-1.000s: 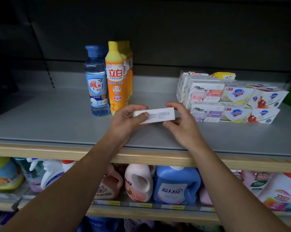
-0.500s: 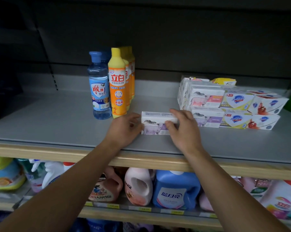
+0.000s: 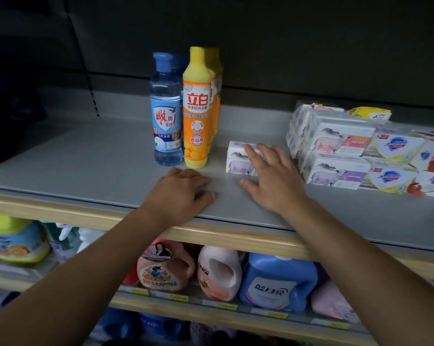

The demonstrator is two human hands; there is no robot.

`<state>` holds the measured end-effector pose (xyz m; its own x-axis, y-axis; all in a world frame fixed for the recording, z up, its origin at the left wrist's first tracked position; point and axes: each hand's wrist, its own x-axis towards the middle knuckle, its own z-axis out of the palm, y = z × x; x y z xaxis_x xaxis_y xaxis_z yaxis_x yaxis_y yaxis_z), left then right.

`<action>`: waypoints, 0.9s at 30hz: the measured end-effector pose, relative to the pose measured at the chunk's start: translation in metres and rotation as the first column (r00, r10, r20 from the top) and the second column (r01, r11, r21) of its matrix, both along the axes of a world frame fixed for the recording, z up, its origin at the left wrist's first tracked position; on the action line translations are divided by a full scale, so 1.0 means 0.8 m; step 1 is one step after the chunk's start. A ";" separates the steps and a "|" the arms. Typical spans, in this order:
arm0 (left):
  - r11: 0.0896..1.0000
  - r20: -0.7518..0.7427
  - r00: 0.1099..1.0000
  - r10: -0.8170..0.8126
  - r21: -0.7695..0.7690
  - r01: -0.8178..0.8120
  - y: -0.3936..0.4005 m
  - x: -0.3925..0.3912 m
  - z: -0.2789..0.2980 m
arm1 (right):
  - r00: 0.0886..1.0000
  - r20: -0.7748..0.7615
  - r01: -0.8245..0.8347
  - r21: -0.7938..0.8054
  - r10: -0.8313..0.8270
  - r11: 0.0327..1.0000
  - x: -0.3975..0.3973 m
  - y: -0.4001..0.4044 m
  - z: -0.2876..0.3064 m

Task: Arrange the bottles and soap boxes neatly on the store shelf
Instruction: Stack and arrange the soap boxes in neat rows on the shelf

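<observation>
- Your grey metal shelf (image 3: 86,161) carries upright bottles mid-back and stacked soap boxes (image 3: 335,156) toward its right edge.
- Your right hand (image 3: 271,181) lies flat, fingers spread, on a lone white cardboard soap box (image 3: 238,161) between them.
- Next, I'd judge: slide it against the stack.
- Your left hand (image 3: 178,193), loosely curled, rests empty near the front edge.

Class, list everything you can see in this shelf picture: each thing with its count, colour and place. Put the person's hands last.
blue bottle: at least two in a row, clear blue, upright on the upper shelf, left of the yellow bottles.
yellow bottle: about three in a row, yellow and orange, upright beside the blue ones.
single soap box: one, white and purple, alone on the shelf right of the bottles.
stacked soap boxes: several, white with pink, purple or yellow, at the right.
shelf: one, grey with a wooden edge.
detergent jugs: several, pink, blue and others, on the lower shelf.
left hand: resting on the shelf, holding nothing.
right hand: fingers spread, in front of the single box.
</observation>
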<state>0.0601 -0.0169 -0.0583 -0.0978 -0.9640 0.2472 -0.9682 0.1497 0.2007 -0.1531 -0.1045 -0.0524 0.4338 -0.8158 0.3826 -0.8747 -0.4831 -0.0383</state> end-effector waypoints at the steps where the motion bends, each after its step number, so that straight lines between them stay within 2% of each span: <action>1: 1.000 -0.007 1.000 0.011 -0.005 -0.011 0.000 0.000 -0.002 | 1.000 -0.007 0.014 0.017 -0.014 1.000 0.007 -0.014 -0.001; 5: 0.999 -0.013 0.999 0.041 0.004 -0.041 -0.001 0.001 -0.006 | 0.998 -0.026 0.064 0.043 -0.063 0.997 0.036 -0.072 -0.006; 8: 0.998 -0.022 0.998 0.052 0.040 -0.051 -0.004 0.003 -0.005 | 0.998 0.018 0.054 0.050 -0.055 0.997 0.052 -0.112 -0.008; 13: 0.997 -0.087 0.995 0.048 0.060 -0.043 -0.011 0.006 -0.003 | 0.994 0.102 0.052 -0.130 -0.039 0.990 0.069 -0.169 -0.001; 18: 0.998 -0.083 0.996 0.011 0.056 -0.007 -0.022 0.014 0.001 | 0.994 0.052 0.109 -0.196 -0.101 0.974 0.088 -0.211 0.004; 27: 1.000 -0.072 0.997 0.020 0.002 -0.020 -0.023 0.011 -0.004 | 0.991 0.036 0.132 -0.194 -0.128 0.972 0.107 -0.266 0.007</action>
